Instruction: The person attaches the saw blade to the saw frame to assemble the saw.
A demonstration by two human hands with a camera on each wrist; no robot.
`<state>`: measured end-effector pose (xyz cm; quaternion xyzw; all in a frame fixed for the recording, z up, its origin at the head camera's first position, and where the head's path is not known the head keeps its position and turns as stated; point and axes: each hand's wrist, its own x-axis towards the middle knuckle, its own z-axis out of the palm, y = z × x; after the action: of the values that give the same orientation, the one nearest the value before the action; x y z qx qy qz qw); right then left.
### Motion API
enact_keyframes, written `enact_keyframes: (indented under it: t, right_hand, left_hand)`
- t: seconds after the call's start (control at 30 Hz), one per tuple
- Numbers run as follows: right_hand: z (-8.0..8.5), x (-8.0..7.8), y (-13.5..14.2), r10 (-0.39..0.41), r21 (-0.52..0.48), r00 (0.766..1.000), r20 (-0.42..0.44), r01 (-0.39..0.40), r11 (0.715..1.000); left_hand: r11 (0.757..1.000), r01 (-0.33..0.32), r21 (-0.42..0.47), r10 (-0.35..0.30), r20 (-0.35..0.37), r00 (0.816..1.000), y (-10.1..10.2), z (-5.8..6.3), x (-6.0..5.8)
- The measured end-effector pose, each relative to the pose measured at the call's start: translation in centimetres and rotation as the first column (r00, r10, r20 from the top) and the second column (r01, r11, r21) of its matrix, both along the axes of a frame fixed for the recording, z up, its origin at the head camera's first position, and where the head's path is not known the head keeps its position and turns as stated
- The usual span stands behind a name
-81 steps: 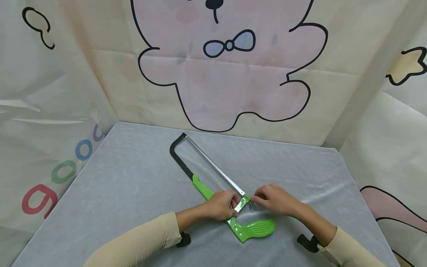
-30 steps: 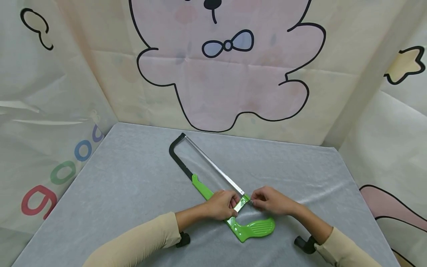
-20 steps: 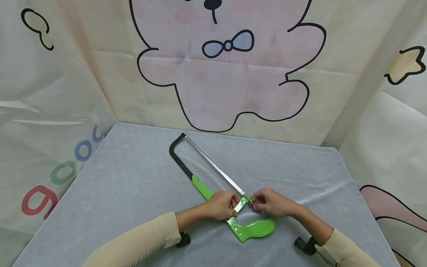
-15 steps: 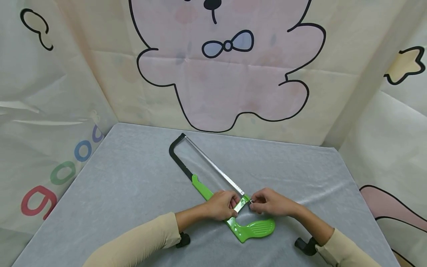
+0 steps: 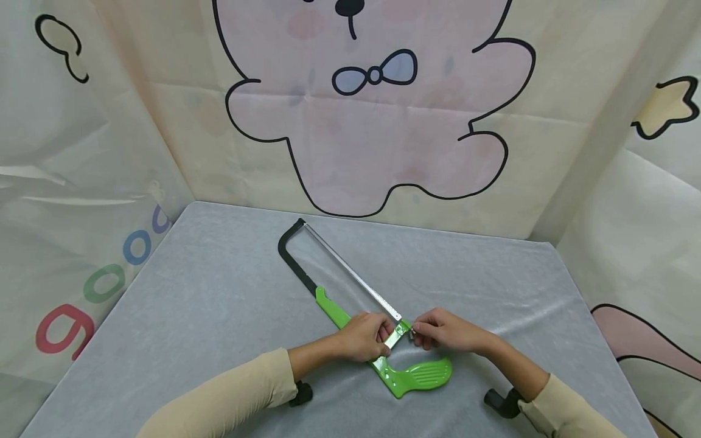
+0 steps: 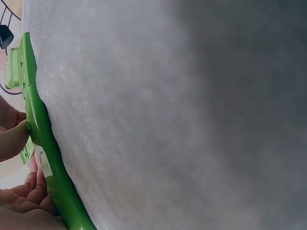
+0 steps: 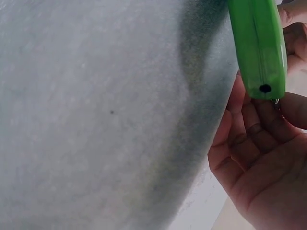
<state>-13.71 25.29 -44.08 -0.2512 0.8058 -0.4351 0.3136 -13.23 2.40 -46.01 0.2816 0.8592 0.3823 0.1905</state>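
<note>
A hacksaw [image 5: 331,308] lies diagonally on the grey cloth, its black bow at the far end and its green handle [image 5: 421,375] toward the person. The silver blade [image 5: 350,272] runs from the bow to a green end piece. My left hand [image 5: 364,336] grips the frame where the bright metal part meets the green, thumb on the near side. With thumb and fingertips, my right hand [image 5: 446,330] pinches a small metal wing nut [image 5: 412,334] at the end of the blade mount. In the right wrist view the handle [image 7: 259,48] partly covers that small metal piece.
Grey cloth [image 5: 230,292] covers the table around the saw. Printed fabric [image 5: 372,140] hangs behind it and on both sides. Dark mounts, one at the left wrist [image 5: 301,394] and one at the right wrist [image 5: 502,403], sit close to the cloth.
My right fingers have shifted and turned slightly around the wing nut, whose visible position changes between frames. The left hand and the saw stay put.
</note>
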Motion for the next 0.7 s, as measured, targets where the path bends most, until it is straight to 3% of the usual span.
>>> enact_keyframes:
  t: [0.2, 0.37, 0.53, 0.7]
  right_hand:
    - [-0.12, -0.03, 0.03, -0.013, -0.037, 1.000, 0.003, 0.013, 0.999]
    - [-0.32, -0.03, 0.05, -0.019, 0.017, 0.995, -0.100, 0.021, 1.000]
    - [0.17, 0.18, -0.42, -0.021, 0.084, 0.975, -0.221, 0.040, 0.996]
    - [0.15, 0.19, -0.47, 0.004, 0.110, 0.962, -0.274, 0.028, 0.994]
  left_hand:
    - [1.000, 0.008, 0.004, -0.008, -0.022, 1.000, 0.02, -0.06, -0.01]
    - [1.000, 0.012, 0.009, -0.011, -0.024, 1.000, -0.01, 0.03, 0.01]
    - [1.000, 0.010, 0.010, -0.010, -0.018, 1.000, -0.02, 0.10, 0.01]
    - [1.000, 0.009, 0.012, -0.009, -0.021, 1.000, -0.06, 0.12, 0.02]
